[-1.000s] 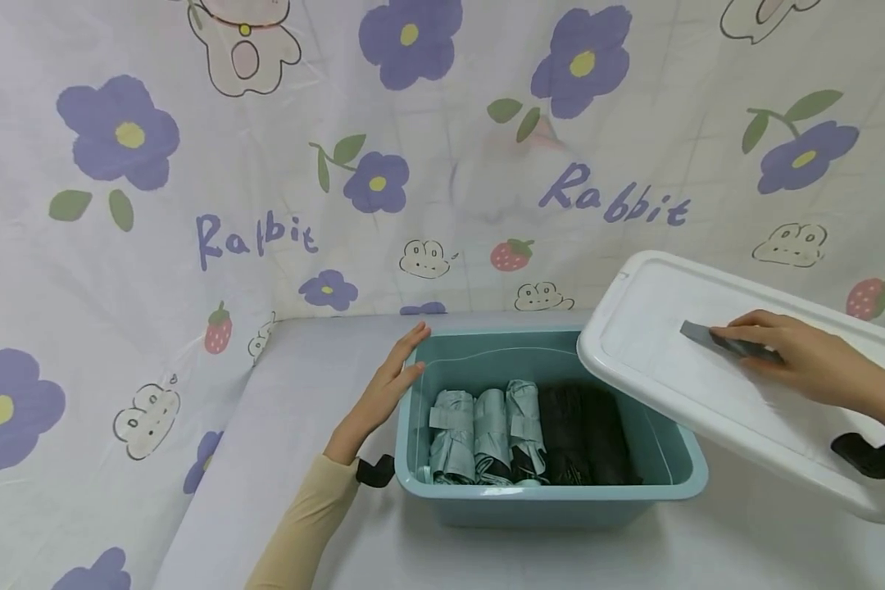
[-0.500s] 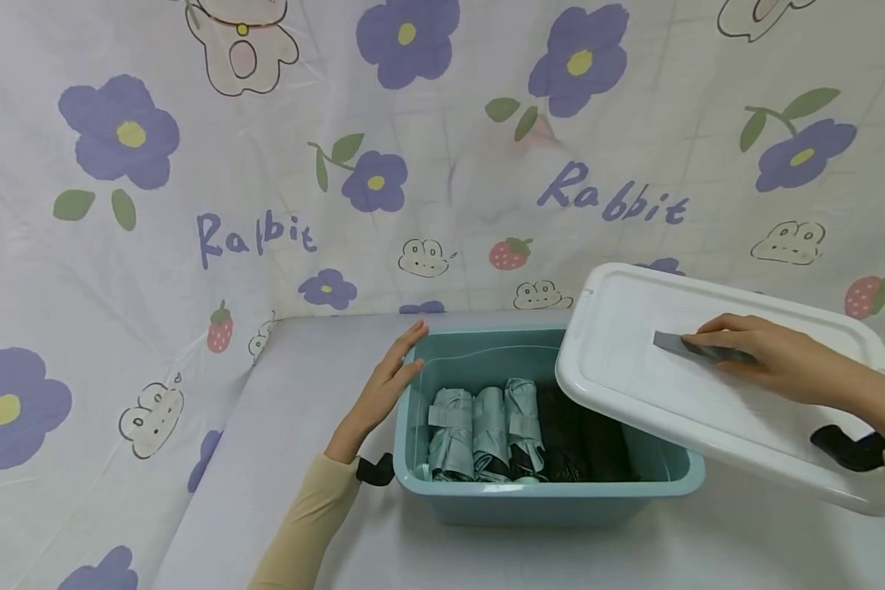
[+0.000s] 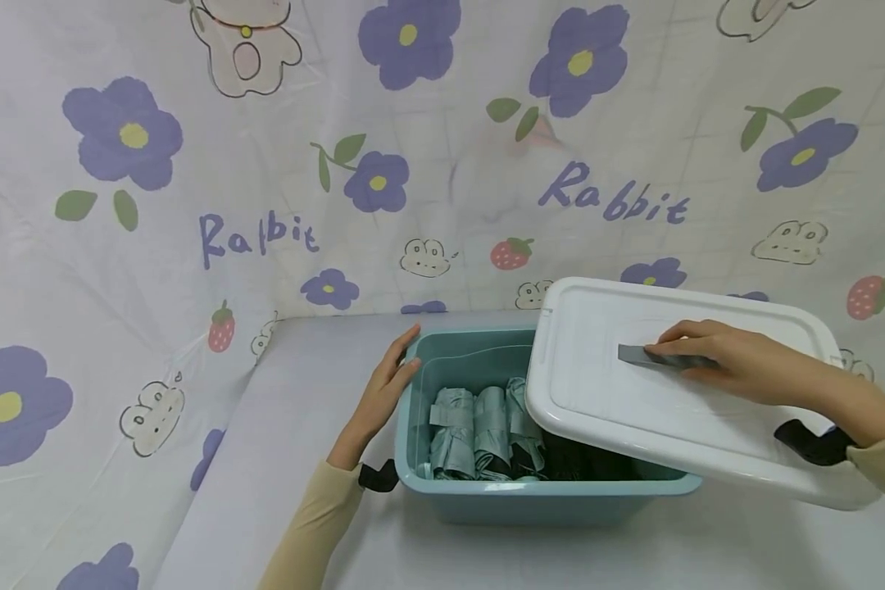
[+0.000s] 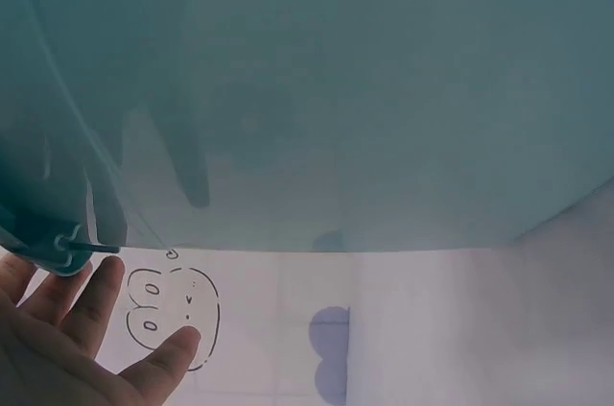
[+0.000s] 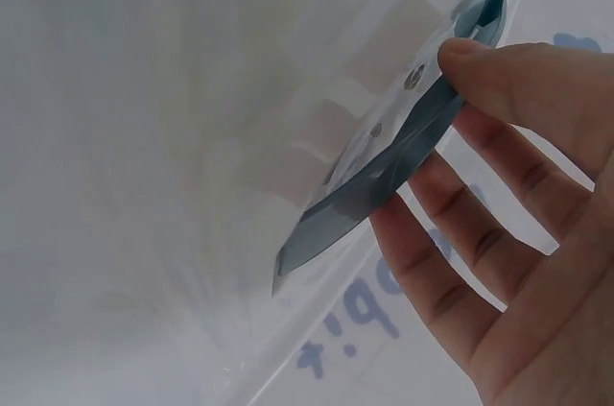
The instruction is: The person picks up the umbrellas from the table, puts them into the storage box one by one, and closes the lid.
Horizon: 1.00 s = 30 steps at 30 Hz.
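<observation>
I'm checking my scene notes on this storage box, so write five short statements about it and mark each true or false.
1. The right hand grips the grey handle of the white lid. True.
2. The lid fully covers the teal box. False: it covers only the right part; the left is uncovered.
3. The left hand rests against the box's left wall. True.
4. The box holds folded umbrellas. True.
5. The left hand holds an umbrella. False: it holds nothing.
</observation>
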Each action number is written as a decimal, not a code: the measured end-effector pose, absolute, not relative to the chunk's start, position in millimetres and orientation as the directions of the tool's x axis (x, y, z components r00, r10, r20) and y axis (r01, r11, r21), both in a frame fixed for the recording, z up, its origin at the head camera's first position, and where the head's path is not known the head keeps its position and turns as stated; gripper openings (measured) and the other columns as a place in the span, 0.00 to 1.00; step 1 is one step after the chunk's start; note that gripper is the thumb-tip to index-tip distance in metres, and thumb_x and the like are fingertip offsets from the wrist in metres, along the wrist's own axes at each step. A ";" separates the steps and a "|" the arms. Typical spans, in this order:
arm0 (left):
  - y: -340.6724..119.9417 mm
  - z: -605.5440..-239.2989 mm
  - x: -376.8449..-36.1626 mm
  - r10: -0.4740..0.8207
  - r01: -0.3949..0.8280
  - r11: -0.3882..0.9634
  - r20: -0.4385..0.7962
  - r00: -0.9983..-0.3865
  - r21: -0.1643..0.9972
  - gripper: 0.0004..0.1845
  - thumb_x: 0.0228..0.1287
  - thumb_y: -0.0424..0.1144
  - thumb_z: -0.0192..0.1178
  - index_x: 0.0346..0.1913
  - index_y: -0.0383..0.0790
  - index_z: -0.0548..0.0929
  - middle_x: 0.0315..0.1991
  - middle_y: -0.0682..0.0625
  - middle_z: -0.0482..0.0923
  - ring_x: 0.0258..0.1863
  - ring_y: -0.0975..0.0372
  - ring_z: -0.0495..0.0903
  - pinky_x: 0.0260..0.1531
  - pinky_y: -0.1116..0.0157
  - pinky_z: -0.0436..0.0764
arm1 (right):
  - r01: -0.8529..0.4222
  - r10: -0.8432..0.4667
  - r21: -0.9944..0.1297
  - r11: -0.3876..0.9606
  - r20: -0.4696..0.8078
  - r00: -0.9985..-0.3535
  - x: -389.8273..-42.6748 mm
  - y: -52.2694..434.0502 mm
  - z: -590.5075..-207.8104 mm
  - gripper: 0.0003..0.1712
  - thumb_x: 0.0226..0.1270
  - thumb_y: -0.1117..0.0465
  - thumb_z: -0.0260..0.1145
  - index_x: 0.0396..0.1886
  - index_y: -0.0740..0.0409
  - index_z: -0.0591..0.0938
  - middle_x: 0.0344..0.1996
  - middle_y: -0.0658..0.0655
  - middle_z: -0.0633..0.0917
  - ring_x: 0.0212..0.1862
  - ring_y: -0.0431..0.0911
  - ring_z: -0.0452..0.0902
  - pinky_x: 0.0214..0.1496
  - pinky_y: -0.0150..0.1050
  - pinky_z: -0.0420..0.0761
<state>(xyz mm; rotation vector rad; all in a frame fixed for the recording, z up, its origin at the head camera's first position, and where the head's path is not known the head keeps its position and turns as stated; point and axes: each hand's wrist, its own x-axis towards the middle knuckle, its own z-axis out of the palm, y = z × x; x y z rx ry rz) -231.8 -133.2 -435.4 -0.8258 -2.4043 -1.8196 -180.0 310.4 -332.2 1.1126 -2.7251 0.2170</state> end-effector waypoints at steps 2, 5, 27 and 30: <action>-133.1 -436.5 -230.9 0.397 0.414 0.173 0.322 -0.860 0.894 0.26 0.74 0.37 0.41 0.72 0.46 0.52 0.72 0.44 0.50 0.69 0.51 0.54 0.63 0.47 0.59 | -0.716 -0.687 -0.064 0.695 0.231 -0.689 -179.7 306.5 -330.9 0.30 0.47 0.71 0.72 0.53 0.50 0.80 0.47 0.45 0.79 0.49 0.43 0.76 0.44 0.42 0.78; -132.5 -438.8 -229.3 0.395 0.410 0.156 0.323 -0.860 0.899 0.26 0.74 0.36 0.40 0.72 0.45 0.52 0.71 0.45 0.52 0.68 0.49 0.57 0.61 0.46 0.62 | -0.731 -0.701 -0.075 0.679 0.230 -0.675 -179.1 300.0 -329.4 0.29 0.48 0.72 0.71 0.53 0.51 0.80 0.47 0.45 0.79 0.50 0.42 0.75 0.44 0.42 0.78; -130.7 -442.3 -224.2 0.360 0.403 0.144 0.331 -0.872 0.904 0.27 0.74 0.36 0.39 0.72 0.36 0.50 0.72 0.40 0.47 0.70 0.49 0.52 0.63 0.43 0.57 | -0.738 -0.750 -0.225 0.636 0.045 -0.660 -188.4 234.1 -324.1 0.25 0.58 0.71 0.65 0.57 0.53 0.78 0.51 0.50 0.79 0.55 0.46 0.73 0.53 0.45 0.75; -131.1 -441.2 -222.9 0.357 0.405 0.138 0.336 -0.871 0.904 0.27 0.74 0.35 0.38 0.72 0.35 0.50 0.72 0.39 0.47 0.70 0.49 0.52 0.63 0.43 0.56 | -0.731 -0.752 -0.243 0.637 0.015 -0.660 -189.2 225.4 -324.8 0.25 0.59 0.71 0.64 0.57 0.52 0.78 0.51 0.49 0.78 0.55 0.46 0.73 0.53 0.44 0.75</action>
